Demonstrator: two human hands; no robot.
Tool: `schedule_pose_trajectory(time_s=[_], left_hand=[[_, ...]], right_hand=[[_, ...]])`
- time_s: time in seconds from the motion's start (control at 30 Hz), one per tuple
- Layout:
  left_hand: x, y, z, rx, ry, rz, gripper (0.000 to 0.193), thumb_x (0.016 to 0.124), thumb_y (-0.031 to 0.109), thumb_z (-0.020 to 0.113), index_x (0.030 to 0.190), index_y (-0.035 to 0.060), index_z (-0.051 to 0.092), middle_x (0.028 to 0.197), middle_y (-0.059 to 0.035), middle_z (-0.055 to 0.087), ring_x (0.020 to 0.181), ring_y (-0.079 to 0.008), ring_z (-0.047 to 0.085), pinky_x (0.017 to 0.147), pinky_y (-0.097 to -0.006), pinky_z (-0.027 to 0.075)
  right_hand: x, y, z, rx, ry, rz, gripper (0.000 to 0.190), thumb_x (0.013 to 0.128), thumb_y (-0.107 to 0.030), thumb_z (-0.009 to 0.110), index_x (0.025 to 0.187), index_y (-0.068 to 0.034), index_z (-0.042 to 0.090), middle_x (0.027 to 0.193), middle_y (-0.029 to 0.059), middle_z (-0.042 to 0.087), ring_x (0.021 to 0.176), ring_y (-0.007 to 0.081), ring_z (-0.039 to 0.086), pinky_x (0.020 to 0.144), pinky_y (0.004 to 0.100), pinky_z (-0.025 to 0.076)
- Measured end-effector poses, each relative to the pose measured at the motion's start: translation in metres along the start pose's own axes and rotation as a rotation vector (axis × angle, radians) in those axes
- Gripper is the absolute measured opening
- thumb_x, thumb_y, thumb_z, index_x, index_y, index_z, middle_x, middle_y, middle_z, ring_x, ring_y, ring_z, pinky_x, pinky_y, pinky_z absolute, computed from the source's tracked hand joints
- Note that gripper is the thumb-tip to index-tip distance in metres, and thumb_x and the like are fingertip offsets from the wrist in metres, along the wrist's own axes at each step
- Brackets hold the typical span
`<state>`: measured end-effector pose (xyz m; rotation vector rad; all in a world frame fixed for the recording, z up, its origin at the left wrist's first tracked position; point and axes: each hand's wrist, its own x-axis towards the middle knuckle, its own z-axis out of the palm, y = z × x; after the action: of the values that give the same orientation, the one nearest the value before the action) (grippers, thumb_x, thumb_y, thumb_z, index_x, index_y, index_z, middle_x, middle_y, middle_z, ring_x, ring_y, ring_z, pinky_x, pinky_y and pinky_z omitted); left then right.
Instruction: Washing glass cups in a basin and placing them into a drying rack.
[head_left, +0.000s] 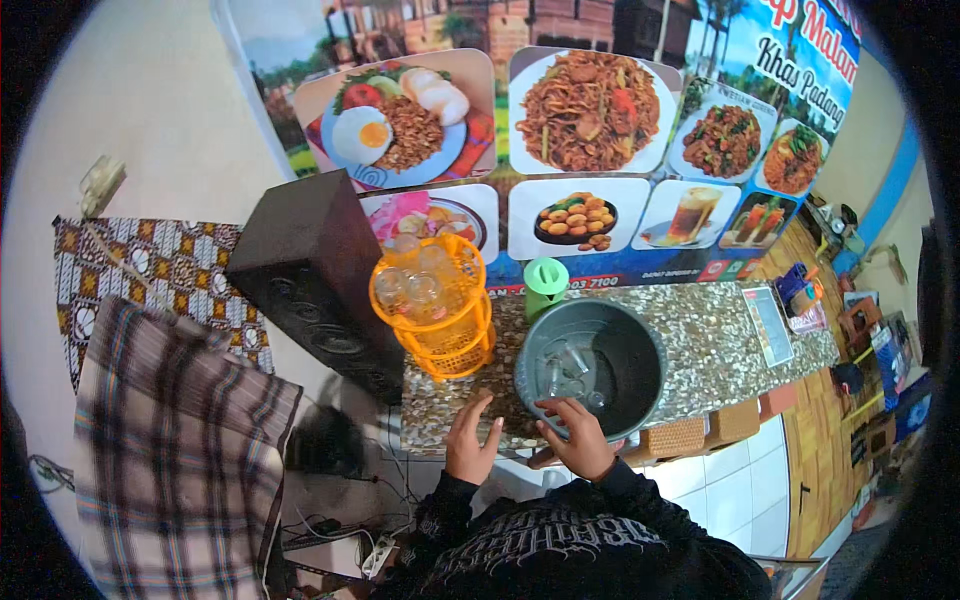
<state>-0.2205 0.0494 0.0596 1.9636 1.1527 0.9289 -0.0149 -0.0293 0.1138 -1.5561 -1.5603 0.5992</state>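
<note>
My left hand (472, 442) hovers at the front edge of the pebble-patterned table (705, 330), fingers apart and nothing in it. Close to the near rim of a dark grey plastic tub (637, 375) is my right hand (579, 439), also holding nothing; whether its fingers touch the rim I cannot tell. Inside the tub lie several clear drinking glasses (574, 360). An orange plastic basket (446, 352) stands to the left of the tub, with several clear glasses (409, 285) in its top. Behind the tub is a green lidded pitcher (546, 281).
A tall black speaker (315, 270) stands left of the basket. Checked cloth (180, 450) hangs at the left, and cables (390, 480) run below. A printed menu sheet (769, 326) and a purple holder (793, 285) rest at the table's right. Woven stools (675, 439) sit under its front edge.
</note>
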Motion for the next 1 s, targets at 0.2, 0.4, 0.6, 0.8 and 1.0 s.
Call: schedule_pose_trajectory(time_s=[0.2, 0.4, 0.6, 0.8, 1.0], left_hand=[[-0.006, 0.017, 0.028, -0.005, -0.061, -0.050, 0.042, 0.104, 0.026, 0.065, 0.140, 0.0058, 0.059, 0.139, -0.0183, 0.062, 0.129, -0.0369, 0.059, 0.107, -0.0489, 0.050], [-0.002, 0.042, 0.076, -0.018, 0.027, -0.122, 0.041, 0.097, 0.021, 0.072, 0.133, 0.0039, 0.064, 0.129, -0.0192, 0.066, 0.119, -0.0366, 0.065, 0.093, -0.0440, 0.054], [-0.001, 0.079, 0.139, -0.079, -0.009, -0.157, 0.039, 0.097, 0.021, 0.072, 0.132, 0.0038, 0.064, 0.126, -0.0175, 0.067, 0.112, -0.0326, 0.067, 0.089, -0.0416, 0.056], [0.000, 0.084, 0.191, -0.166, -0.009, -0.219, 0.041, 0.096, 0.023, 0.073, 0.131, 0.0041, 0.064, 0.124, -0.0183, 0.067, 0.111, -0.0353, 0.067, 0.085, -0.0418, 0.056], [0.029, 0.079, 0.225, -0.333, 0.000, -0.311, 0.040, 0.098, 0.019, 0.073, 0.132, 0.0018, 0.062, 0.122, -0.0155, 0.069, 0.115, -0.0255, 0.068, 0.091, -0.0366, 0.058]], right_hand=[[-0.020, 0.019, -0.039, 0.005, 0.038, 0.024, 0.032, 0.097, -0.011, 0.070, 0.127, -0.002, 0.065, 0.117, 0.0185, 0.064, 0.105, 0.0384, 0.067, 0.086, 0.0446, 0.055], [-0.028, 0.057, -0.081, 0.037, 0.009, 0.022, 0.032, 0.095, -0.008, 0.071, 0.125, -0.001, 0.065, 0.117, 0.0197, 0.064, 0.104, 0.0404, 0.066, 0.087, 0.0455, 0.054], [-0.031, 0.093, -0.121, 0.091, -0.108, -0.007, 0.034, 0.095, -0.011, 0.071, 0.127, -0.001, 0.065, 0.120, 0.0205, 0.064, 0.113, 0.0414, 0.063, 0.094, 0.0458, 0.053], [-0.022, 0.132, -0.145, 0.142, -0.163, -0.021, 0.032, 0.095, -0.011, 0.071, 0.125, 0.000, 0.065, 0.118, 0.0210, 0.063, 0.112, 0.0420, 0.063, 0.093, 0.0463, 0.053], [0.007, 0.165, -0.147, 0.107, -0.185, -0.104, 0.034, 0.095, -0.010, 0.070, 0.126, 0.001, 0.063, 0.118, 0.0222, 0.063, 0.110, 0.0434, 0.062, 0.092, 0.0473, 0.053]])
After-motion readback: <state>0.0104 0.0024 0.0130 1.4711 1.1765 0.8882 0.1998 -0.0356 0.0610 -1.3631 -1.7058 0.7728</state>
